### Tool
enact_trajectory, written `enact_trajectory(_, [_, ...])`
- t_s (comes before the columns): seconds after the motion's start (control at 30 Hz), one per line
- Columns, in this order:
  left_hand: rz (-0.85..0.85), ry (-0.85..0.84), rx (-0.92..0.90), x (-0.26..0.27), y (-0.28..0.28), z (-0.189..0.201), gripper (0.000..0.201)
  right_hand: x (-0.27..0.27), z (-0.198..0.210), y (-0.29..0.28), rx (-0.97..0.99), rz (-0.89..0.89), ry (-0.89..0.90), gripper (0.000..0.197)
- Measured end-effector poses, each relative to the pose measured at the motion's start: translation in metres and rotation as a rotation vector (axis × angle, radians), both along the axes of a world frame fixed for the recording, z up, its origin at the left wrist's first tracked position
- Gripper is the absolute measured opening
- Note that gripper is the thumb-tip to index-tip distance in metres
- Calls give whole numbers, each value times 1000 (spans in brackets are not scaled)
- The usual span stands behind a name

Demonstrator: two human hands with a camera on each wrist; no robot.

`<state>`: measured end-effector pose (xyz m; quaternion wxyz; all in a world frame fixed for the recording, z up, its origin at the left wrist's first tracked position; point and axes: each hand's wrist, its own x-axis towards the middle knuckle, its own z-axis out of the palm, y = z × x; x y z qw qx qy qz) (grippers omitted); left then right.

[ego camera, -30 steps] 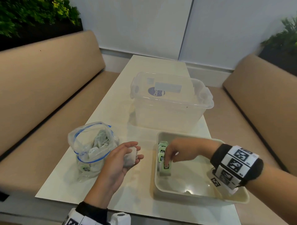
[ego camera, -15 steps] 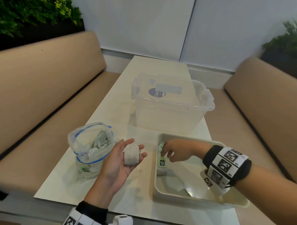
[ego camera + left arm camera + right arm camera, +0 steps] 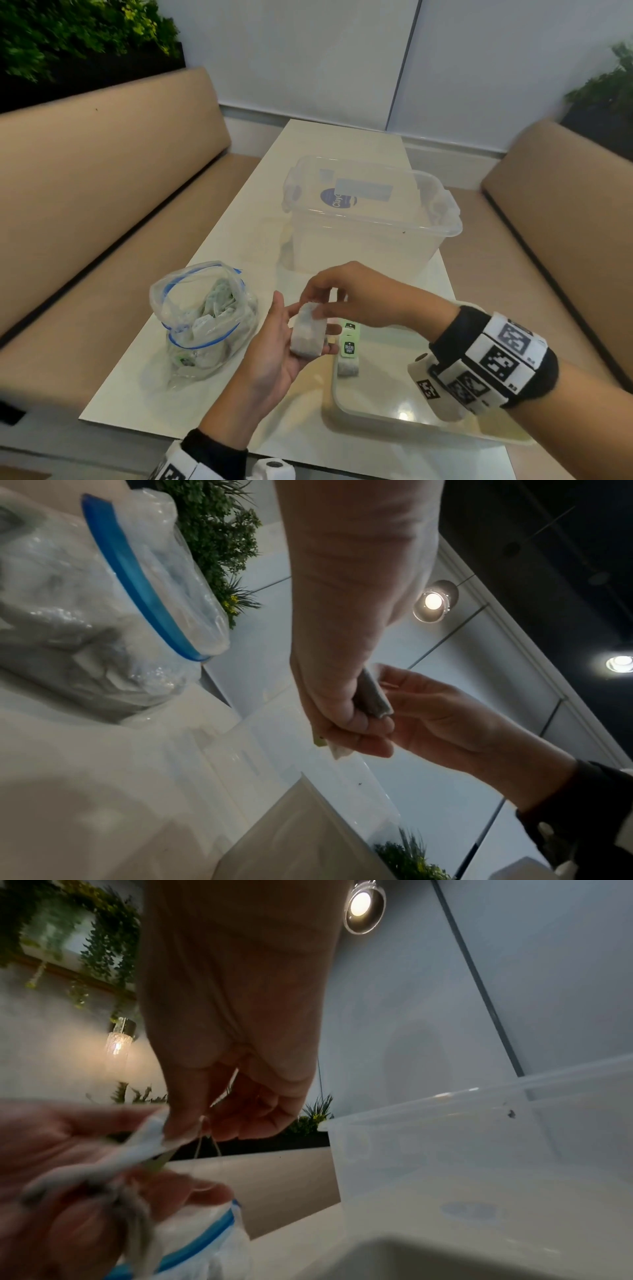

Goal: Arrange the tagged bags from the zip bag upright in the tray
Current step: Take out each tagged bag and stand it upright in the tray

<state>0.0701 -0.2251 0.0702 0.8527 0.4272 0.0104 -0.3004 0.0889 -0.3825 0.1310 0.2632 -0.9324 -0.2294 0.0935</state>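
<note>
The left hand (image 3: 274, 356) was palm-up above the table (image 3: 219, 246), between the zip bag (image 3: 202, 318) and the tray (image 3: 404, 416). It cradled 1 tagged bag (image 3: 307, 334) across its fingers, with the fingers curled under the bag. The right hand (image 3: 356, 294) reached in from the tray side and pinched the top edge of the same tagged bag between thumb and fingertips. Both hands were together on this item. The zip bag stood open on the table, left of the hands, with more bags inside. At least 2 tagged bags (image 3: 348, 353) stood upright in the tray's near-left corner, green tags on top. A clear lidded container (image 3: 370, 219) sat behind the tray.
</note>
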Motion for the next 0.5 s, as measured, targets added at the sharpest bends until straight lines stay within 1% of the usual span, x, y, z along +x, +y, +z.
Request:
enact_trajectory(0.07, [-35, -33, 60, 1, 4, -4, 56, -2, 11, -2, 59, 33, 5, 13])
enact_trajectory(0.1, [-49, -56, 79, 1, 6, -6, 51, -3, 18, -4, 72, 45, 17, 14])
enact_trajectory(0.17, [-60, -100, 81, 1, 9, -8, 43, -4, 29, -7, 62, 61, 52, 17])
enact_trajectory(0.23, [-74, -155, 67, -1, 11, -10, 35, -4, 37, -10, 44, 67, 90, 16])
enact_trajectory(0.33, [-78, -226, 82, -3, 12, -11, 22, -5, 43, -14, 17, 23, 123, 20])
enact_trajectory(0.43, [-50, -333, 203, -4, 10, -12, 23, -7, 46, -16, -21, 10, 94, 12])
enact_trajectory(0.5, [-16, -398, 276, -4, 9, -13, 21, -8, 46, -16, -47, 23, 35, 13])
